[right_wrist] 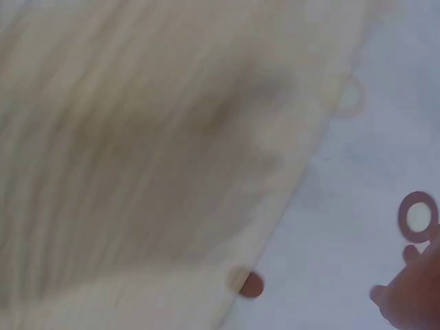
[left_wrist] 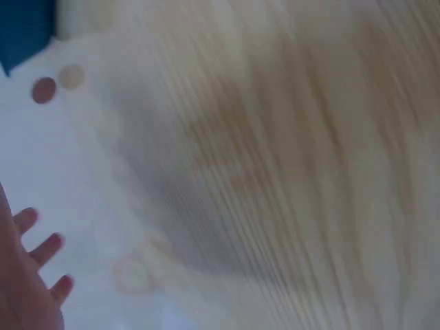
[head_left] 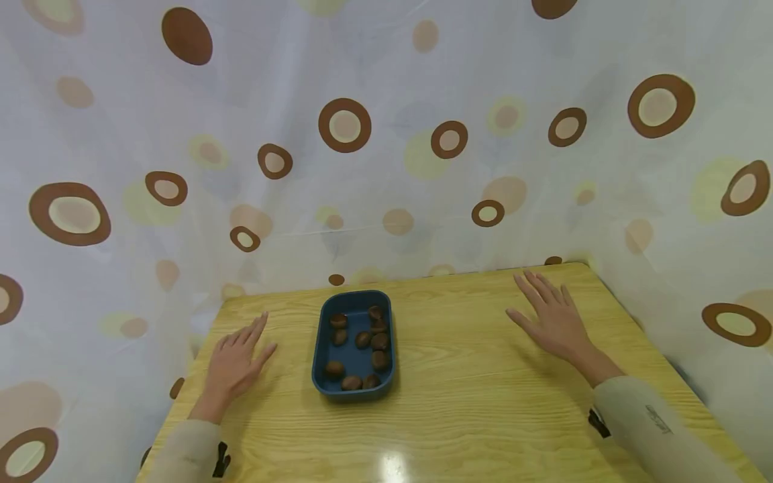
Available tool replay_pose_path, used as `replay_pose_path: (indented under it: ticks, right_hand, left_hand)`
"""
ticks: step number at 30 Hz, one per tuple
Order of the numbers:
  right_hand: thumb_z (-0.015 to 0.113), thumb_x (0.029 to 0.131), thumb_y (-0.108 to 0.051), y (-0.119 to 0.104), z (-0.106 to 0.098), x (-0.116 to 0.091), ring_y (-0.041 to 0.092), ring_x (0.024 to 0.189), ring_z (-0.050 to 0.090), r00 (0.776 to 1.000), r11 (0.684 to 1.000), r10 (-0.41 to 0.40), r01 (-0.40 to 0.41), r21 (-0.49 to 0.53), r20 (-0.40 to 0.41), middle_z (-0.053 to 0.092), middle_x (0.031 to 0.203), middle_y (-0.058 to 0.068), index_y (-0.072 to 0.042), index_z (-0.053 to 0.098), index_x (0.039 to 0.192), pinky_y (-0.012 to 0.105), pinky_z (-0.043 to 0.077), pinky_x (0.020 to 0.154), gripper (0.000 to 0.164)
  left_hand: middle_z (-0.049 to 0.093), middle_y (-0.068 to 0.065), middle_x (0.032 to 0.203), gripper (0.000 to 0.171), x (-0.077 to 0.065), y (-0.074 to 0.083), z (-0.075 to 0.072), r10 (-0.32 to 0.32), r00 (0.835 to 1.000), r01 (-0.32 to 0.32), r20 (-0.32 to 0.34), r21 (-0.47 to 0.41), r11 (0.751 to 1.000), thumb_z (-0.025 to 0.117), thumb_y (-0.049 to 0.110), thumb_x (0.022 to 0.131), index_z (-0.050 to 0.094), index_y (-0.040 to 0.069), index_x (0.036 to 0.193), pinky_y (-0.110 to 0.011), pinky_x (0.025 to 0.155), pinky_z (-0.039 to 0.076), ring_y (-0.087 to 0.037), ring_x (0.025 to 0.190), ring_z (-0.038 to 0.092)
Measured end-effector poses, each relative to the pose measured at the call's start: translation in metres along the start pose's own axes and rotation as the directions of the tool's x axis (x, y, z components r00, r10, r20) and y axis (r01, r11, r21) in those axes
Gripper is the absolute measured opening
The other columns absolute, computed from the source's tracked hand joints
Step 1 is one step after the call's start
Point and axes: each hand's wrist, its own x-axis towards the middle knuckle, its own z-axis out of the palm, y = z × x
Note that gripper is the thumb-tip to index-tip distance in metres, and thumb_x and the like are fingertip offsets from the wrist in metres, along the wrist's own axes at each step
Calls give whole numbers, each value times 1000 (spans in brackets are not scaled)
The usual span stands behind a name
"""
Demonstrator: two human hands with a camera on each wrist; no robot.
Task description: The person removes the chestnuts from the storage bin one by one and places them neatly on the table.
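Observation:
A dark blue rectangular tray (head_left: 353, 396) stands left of the middle of the wooden table, with several brown, rounded, chestnut-like pieces (head_left: 380, 341) lying in it. To the tray's left is my left hand (head_left: 234, 362), fingers stretched out and thumb apart, holding nothing. Well to the right of the tray my right hand (head_left: 552, 320) is spread above the table, also holding nothing. In the left wrist view a corner of the blue tray (left_wrist: 26, 31) shows at the top left and part of the left hand (left_wrist: 27, 275) at the lower left. The right wrist view catches only part of the right hand (right_wrist: 416, 289).
The light wooden table (head_left: 459, 389) has a glare spot near its front. A white curtain (head_left: 386, 174) with brown, peach and yellow circles hangs behind the table and along both sides.

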Motion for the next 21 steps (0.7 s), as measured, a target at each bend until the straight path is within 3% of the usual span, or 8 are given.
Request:
replay_pose_path:
  ticks: [2,4,5,8,11,12,16,21]
  right_hand:
    - [52,96,-46,-14,0,9,42,141,19,998,986,55,-58,158,21,17,159,9,-25,17,154,71,16,106,71]
    - [51,97,-44,-27,2,18,43,139,22,996,950,84,-92,297,42,17,158,10,-27,17,154,71,24,101,68]
    - [50,98,-43,-34,3,23,43,138,24,994,923,93,-108,369,59,17,157,11,-28,16,154,70,28,99,66]
    - [47,100,-43,-54,10,37,40,132,34,990,835,98,-139,532,104,21,154,13,-28,18,153,63,36,99,62]
    - [46,99,-46,-77,18,51,36,126,40,979,725,108,-197,660,173,27,150,13,-29,21,152,56,43,97,61]
    - [47,98,-47,-85,20,55,35,125,42,975,692,107,-214,689,195,30,148,13,-29,22,152,54,45,96,61]
    - [50,98,-44,-121,29,70,33,122,46,955,541,94,-285,791,280,37,140,14,-26,28,150,51,48,96,59]
    - [52,98,-41,-159,54,89,33,119,50,940,428,80,-334,840,332,41,135,15,-23,33,147,49,50,95,56]
  left_hand:
    - [45,-15,144,67,4,15,3,-50,998,55,38,-166,985,44,48,99,11,28,155,-63,95,38,-41,122,48]
    - [49,-17,139,61,9,28,7,-93,991,121,97,-337,934,34,48,102,6,32,154,-60,84,45,-41,115,53]
    - [51,-18,137,58,12,34,9,-110,985,158,135,-433,887,29,49,103,5,35,154,-58,81,47,-40,111,55]
    - [53,-19,128,51,20,52,13,-139,958,276,252,-669,690,18,53,103,4,43,151,-48,73,50,-38,98,57]
    - [52,-21,116,50,28,69,15,-149,934,354,324,-788,504,17,55,102,9,45,150,-42,67,51,-38,87,56]
    - [52,-21,113,51,29,74,15,-152,930,366,335,-803,470,18,55,102,11,42,151,-41,65,52,-37,85,57]
    - [52,-19,104,57,33,89,12,-177,913,408,368,-824,394,27,52,102,18,27,152,-37,60,52,-29,77,57]
    - [53,-17,106,60,33,93,25,-215,902,428,374,-838,340,45,44,100,25,18,150,-34,57,54,-21,75,59]
